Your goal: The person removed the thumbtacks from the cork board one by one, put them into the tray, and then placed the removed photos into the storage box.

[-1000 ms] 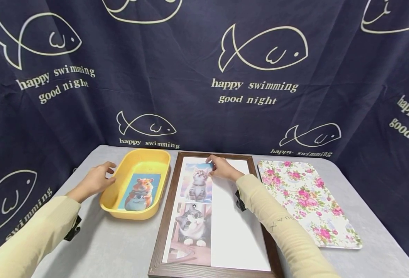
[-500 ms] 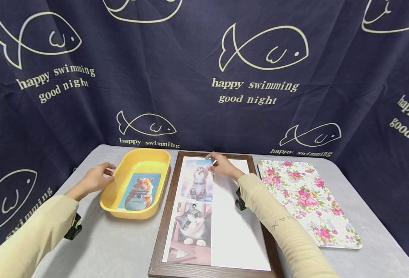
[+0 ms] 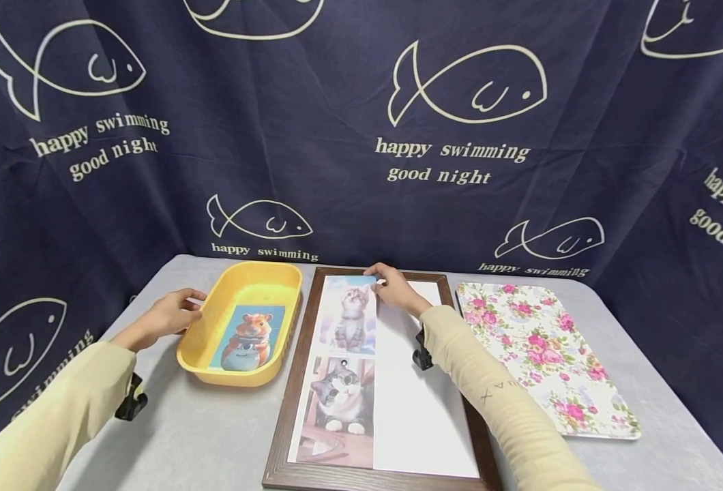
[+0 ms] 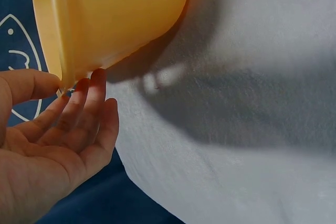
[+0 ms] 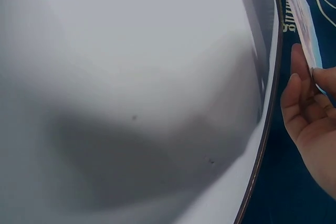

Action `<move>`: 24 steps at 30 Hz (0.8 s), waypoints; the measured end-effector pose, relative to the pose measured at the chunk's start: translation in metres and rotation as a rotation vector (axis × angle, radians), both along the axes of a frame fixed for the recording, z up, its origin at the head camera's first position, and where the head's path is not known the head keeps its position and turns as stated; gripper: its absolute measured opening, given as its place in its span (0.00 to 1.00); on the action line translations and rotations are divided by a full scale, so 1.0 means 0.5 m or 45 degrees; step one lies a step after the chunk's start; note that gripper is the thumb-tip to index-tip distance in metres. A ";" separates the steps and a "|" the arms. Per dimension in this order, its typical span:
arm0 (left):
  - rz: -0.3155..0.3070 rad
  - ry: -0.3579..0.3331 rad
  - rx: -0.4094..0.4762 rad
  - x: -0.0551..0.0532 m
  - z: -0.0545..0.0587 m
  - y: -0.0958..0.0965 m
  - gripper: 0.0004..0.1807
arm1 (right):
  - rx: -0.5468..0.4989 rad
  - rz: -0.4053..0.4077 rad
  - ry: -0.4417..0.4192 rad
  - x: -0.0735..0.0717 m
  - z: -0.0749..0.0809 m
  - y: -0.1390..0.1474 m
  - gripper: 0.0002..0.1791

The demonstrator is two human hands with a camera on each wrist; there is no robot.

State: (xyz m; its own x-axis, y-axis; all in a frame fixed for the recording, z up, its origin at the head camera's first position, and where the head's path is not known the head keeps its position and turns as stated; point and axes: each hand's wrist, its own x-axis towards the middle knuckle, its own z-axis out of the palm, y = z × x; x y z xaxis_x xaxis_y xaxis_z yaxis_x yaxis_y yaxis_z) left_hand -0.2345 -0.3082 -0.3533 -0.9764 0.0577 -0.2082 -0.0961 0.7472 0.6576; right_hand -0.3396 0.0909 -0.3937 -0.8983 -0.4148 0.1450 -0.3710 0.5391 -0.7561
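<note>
My right hand pinches the upper right corner of a kitten photo. The right wrist view shows the photo edge-on between thumb and fingers. That photo lies over the upper left of a white sheet inside a brown wooden picture frame. Below it, a photo of a grey-and-white cat lies flat on the sheet. My left hand is at the left side of a yellow plastic basin; in the left wrist view its thumb and forefinger pinch the basin's rim.
A hamster photo lies in the basin. To the right of the frame lies a white tray with pink flowers. Everything rests on a grey table. A dark blue fish-print cloth hangs behind and at both sides.
The right hand has slid the kitten photo a little farther away, towards the frame's top edge. The left hand has shifted slightly at the basin's rim. The basin stays in place.
</note>
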 end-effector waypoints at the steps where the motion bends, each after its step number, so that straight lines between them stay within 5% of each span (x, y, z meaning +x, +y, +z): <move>1: -0.002 -0.007 0.005 0.000 0.000 0.000 0.25 | -0.013 -0.002 -0.003 0.000 0.000 0.001 0.18; 24: -0.055 -0.075 0.109 -0.005 -0.008 -0.022 0.28 | -0.292 -0.058 -0.097 -0.001 0.028 -0.005 0.17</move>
